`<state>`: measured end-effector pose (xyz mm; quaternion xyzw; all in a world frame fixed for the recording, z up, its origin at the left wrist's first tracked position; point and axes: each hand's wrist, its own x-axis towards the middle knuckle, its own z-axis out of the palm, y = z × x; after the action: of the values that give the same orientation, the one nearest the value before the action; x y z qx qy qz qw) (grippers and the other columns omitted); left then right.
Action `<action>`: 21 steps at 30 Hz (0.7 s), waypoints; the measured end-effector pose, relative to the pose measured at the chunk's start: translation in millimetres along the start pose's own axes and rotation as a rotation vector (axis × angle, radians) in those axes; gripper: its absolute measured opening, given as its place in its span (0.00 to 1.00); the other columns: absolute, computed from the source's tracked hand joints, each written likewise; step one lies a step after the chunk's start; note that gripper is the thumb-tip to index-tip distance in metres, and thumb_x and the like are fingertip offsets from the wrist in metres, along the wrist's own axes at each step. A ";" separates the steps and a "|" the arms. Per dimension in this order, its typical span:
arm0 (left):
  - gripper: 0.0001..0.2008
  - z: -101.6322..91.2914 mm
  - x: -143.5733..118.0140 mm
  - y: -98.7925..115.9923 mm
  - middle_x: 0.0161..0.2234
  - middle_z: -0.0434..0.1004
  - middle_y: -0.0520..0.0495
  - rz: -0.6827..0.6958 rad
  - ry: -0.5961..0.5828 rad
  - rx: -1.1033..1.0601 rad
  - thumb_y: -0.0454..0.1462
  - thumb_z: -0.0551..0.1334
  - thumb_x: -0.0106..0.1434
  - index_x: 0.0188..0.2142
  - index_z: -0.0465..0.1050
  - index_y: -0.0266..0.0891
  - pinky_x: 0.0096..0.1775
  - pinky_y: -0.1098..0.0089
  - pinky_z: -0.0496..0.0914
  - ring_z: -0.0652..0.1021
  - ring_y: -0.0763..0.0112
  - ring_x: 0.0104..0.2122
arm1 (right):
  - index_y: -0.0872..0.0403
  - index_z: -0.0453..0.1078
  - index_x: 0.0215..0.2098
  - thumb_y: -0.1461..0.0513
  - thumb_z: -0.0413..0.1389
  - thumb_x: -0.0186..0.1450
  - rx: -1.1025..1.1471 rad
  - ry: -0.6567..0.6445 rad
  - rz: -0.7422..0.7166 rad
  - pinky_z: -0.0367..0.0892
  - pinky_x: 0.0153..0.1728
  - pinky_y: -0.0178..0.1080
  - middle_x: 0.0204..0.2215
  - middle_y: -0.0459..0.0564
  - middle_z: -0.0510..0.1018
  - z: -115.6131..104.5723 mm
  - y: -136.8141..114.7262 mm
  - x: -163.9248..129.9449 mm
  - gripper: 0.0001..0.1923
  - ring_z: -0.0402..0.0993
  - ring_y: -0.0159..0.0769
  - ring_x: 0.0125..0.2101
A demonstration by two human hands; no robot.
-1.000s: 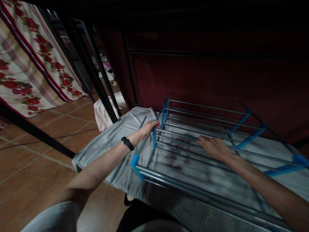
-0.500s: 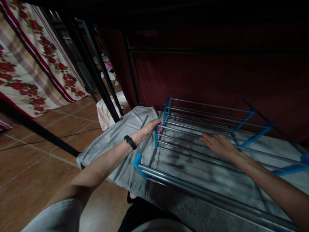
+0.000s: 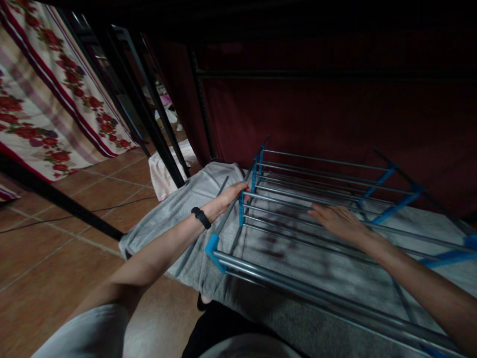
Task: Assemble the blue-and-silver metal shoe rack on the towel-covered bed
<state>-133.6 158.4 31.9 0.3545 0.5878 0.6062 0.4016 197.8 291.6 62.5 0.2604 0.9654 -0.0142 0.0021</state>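
A metal rack [image 3: 320,179] of grey rods and blue plastic connectors lies on its side on a grey blanket [image 3: 194,199]. My left hand [image 3: 233,193], with a black band on its wrist, grips an upright grey rod at the rack's left end, beside a blue side piece [image 3: 242,209]. Flat on the horizontal rods near the rack's middle rests my right hand [image 3: 335,220], fingers spread, holding nothing.
A loose grey rod [image 3: 219,189] lies on the blanket left of the rack. Black bed-frame posts [image 3: 149,119] rise at left, with a pink cloth [image 3: 162,171] at their foot. A floral sheet [image 3: 48,109] hangs at far left over terracotta floor tiles [image 3: 55,248]. A dark red curtain [image 3: 335,109] backs the rack.
The view has shifted slightly. Both hands stay where they were on the rack; nothing was taken hold of or let go.
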 end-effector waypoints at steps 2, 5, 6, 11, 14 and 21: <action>0.14 0.8 -0.7 0.1 0.27 0.75 0.48 0.002 0.000 0.021 0.45 0.61 0.64 0.30 0.73 0.36 0.26 0.75 0.68 0.74 0.75 0.22 | 0.49 0.65 0.38 0.48 0.34 0.74 0.063 -0.029 0.007 0.58 0.34 0.39 0.30 0.48 0.77 2.8 0.8 1.5 0.23 0.75 0.41 0.34; 0.14 2.7 -3.7 2.7 0.25 0.75 0.49 -0.012 0.011 0.036 0.46 0.62 0.64 0.30 0.73 0.37 0.28 0.75 0.69 0.74 0.75 0.22 | 0.49 0.65 0.38 0.49 0.34 0.74 0.090 -0.056 0.002 0.59 0.34 0.39 0.31 0.48 0.78 7.5 1.5 2.8 0.22 0.76 0.40 0.34; 0.14 3.3 -5.1 4.3 0.25 0.75 0.49 -0.017 0.011 0.038 0.45 0.62 0.64 0.30 0.73 0.37 0.28 0.75 0.68 0.73 0.75 0.22 | 0.49 0.65 0.38 0.49 0.34 0.74 0.068 -0.047 -0.005 0.59 0.34 0.39 0.31 0.48 0.78 8.1 1.6 3.0 0.22 0.76 0.41 0.35; 0.11 5.9 -14.3 16.0 0.24 0.74 0.50 -0.031 -0.017 0.062 0.43 0.61 0.63 0.30 0.73 0.37 0.26 0.75 0.67 0.73 0.74 0.22 | 0.51 0.67 0.43 0.51 0.36 0.75 -0.100 0.022 -0.033 0.59 0.33 0.40 0.33 0.52 0.80 2.9 -2.8 1.6 0.21 0.77 0.43 0.35; 0.08 7.4 -19.6 21.4 0.24 0.75 0.51 -0.039 -0.033 0.046 0.40 0.62 0.60 0.29 0.74 0.39 0.26 0.75 0.68 0.74 0.73 0.23 | 0.52 0.67 0.44 0.53 0.37 0.75 -0.148 0.007 -0.010 0.59 0.32 0.39 0.35 0.53 0.80 -1.3 -11.8 -1.7 0.20 0.78 0.43 0.35; 0.10 -1.9 -6.5 29.3 0.28 0.78 0.58 -0.129 -0.015 0.239 0.41 0.69 0.53 0.34 0.74 0.42 0.34 0.73 0.73 0.79 0.71 0.32 | 0.53 0.65 0.51 0.49 0.38 0.75 -0.110 0.004 0.007 0.65 0.39 0.39 0.45 0.56 0.80 -8.8 -16.1 1.0 0.22 0.78 0.44 0.44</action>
<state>-134.6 152.2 61.4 0.3661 0.6744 0.5020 0.3989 188.8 278.5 71.7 0.2632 0.9638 0.0397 0.0146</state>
